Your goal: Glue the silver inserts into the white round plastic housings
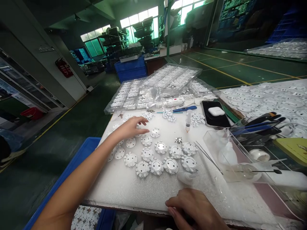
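Note:
My left hand (134, 127) reaches over the back left of the round white parts (146, 140), its fingers apart and curved, with nothing seen between them. Several of these discs with knobbed rims lie in uneven rows on the white foam-topped table (124, 188). My right hand (194, 206) rests at the front edge, fingers curled together; whether it holds anything is hidden. Just beyond it lies a translucent squeeze bottle (185, 177). Small white pieces (169, 116) are heaped behind the discs, and a little pile of metal bits (178, 140) sits right of them.
Clear trays of white pieces (168, 76) are stacked at the back. On the right are tweezers (209, 157), a phone (214, 119) with a white case, and a clear organizer (230, 179) with bottles. A blue crate (62, 179) stands below left.

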The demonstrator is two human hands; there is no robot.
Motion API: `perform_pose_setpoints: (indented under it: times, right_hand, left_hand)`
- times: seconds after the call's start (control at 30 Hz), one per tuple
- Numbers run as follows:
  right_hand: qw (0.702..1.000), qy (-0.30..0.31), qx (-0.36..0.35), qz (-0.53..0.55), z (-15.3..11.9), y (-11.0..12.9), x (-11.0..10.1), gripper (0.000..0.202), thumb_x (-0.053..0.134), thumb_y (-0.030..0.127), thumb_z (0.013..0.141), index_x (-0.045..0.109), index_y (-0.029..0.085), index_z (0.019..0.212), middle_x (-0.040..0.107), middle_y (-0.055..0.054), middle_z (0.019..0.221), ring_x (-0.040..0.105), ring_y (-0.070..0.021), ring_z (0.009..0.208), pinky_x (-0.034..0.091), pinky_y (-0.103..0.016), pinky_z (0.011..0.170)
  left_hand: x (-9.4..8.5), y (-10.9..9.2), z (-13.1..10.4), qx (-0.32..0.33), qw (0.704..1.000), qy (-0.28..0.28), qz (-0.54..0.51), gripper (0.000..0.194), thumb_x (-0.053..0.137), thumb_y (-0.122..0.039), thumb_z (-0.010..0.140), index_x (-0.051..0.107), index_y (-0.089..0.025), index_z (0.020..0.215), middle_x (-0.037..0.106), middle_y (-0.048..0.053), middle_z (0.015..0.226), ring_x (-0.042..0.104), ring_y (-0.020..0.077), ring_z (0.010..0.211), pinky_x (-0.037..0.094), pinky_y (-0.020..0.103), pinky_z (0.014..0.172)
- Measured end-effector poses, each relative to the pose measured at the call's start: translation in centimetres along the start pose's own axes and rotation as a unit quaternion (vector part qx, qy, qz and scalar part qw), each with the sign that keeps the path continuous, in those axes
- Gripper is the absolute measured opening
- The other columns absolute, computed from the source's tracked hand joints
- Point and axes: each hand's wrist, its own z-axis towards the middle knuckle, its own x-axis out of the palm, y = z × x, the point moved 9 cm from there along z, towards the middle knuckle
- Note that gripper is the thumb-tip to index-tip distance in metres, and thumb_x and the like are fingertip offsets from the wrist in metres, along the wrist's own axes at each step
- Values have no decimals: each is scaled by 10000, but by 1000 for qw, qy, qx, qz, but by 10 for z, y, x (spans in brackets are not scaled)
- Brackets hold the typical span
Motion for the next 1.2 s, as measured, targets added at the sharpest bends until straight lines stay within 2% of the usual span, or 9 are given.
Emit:
perform_pose_setpoints:
  times: [0.17, 0.33, 0.47, 0.6, 0.77, 0.9, 1.03, 1.1, 1.2]
  right_hand:
    - [1000, -8, 4, -2, -1, 0, -1, 167, 536, 88, 894, 619, 206, 978, 644, 7, 733, 613, -119, 676, 466, -237, 676]
    - [999, -27, 10, 16, -4, 4, -9, 140, 552, 98, 873, 630, 205, 920, 639, 6, 707, 619, -114, 667, 488, -216, 672]
    - [993, -22, 66, 92, -6, -8, -2, 242, 568, 228, 910, 602, 251, 1148, 674, -18, 815, 658, -115, 713, 517, -169, 625]
    - [955, 8, 90, 283, 6, -11, 17, 493, 462, 441, 983, 370, 243, 1425, 654, -99, 1068, 654, -101, 707, 546, -193, 634]
    - [853, 5, 163, 496, 17, -17, 43, 458, 549, 599, 908, 557, 199, 1134, 641, -79, 965, 663, -136, 773, 549, -222, 680]
    - [846, -15, 180, 501, 14, -23, 50, 309, 619, 480, 903, 580, 187, 993, 646, -24, 776, 636, -95, 625, 507, -168, 583]
    - [951, -70, 97, 284, 16, -19, 23, 140, 584, 230, 916, 622, 228, 1051, 714, -37, 926, 697, -121, 833, 540, -175, 748]
    - [973, -96, 56, 203, 16, -14, 12, 212, 571, 146, 887, 621, 237, 1072, 717, -25, 953, 697, -119, 869, 535, -160, 772]
    - [974, -101, 101, 173, 14, -24, 12, 205, 596, 137, 867, 624, 236, 1044, 703, 12, 880, 677, -94, 787, 519, -137, 725]
  left_hand:
    - [31, -17, 27, 0, 999, 12, 31, 550, 714, -585, 715, 668, -158, 1058, 649, 139, 1056, 546, 355, 1054, 437, 371, 768]
    - [30, -32, 28, 36, 999, 16, 31, 436, 774, -415, 681, 675, -138, 1004, 643, 136, 998, 601, 315, 895, 464, 378, 715]
    - [13, -65, -11, 107, 994, -18, 1, 399, 660, -281, 805, 588, -192, 1187, 611, 117, 1184, 589, 273, 1043, 480, 381, 887]
    - [15, -108, -72, 214, 970, 4, -113, 489, 678, -156, 806, 537, -252, 1264, 614, 96, 1235, 583, 253, 1165, 457, 362, 1009]
    - [46, -131, -123, 254, 931, 134, -224, 566, 687, -87, 808, 589, -305, 1321, 660, 106, 1230, 633, 272, 1130, 504, 368, 952]
    - [39, -100, -107, 188, 938, 176, -233, 542, 774, -254, 776, 631, -283, 1298, 673, 99, 1239, 636, 287, 1131, 493, 384, 983]
    - [-21, -7, -51, -1, 996, -40, -77, 365, 698, -422, 841, 681, -244, 1159, 677, 99, 1148, 640, 265, 1035, 516, 378, 906]
    - [-35, 26, -28, -44, 995, -79, -41, 314, 688, -405, 851, 685, -197, 1086, 674, 121, 1021, 636, 273, 954, 523, 411, 851]
    - [-30, 53, -1, -71, 995, -70, -1, 229, 670, -341, 886, 670, -156, 1021, 666, 74, 949, 636, 223, 882, 537, 408, 814]
